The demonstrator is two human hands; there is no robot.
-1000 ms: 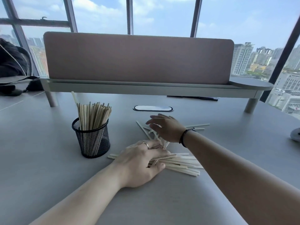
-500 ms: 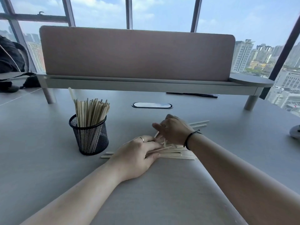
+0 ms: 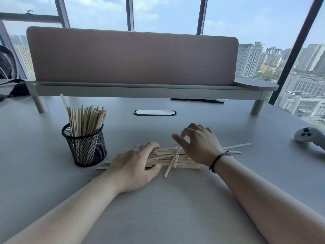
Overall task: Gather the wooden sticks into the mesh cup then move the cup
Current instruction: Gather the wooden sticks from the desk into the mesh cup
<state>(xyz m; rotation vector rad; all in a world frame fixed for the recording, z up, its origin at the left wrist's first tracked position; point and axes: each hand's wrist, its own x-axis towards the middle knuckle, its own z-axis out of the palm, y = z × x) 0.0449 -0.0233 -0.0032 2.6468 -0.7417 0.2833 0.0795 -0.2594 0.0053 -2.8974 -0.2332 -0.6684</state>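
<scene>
The loose pile of wooden sticks [image 3: 182, 160] is clasped at its left end by the left hand [image 3: 135, 166], fingers curled over the top and thumb at the near edge. The pile's right part is covered by the right hand [image 3: 198, 143], fingers bent; whether anything is pinched cannot be told. At ten o'clock from the pile, the mesh cup [image 3: 86, 147] is seen upright on the bench [image 3: 167, 208], packed with sticks. A white controller [image 3: 309, 136] lies at three o'clock.
</scene>
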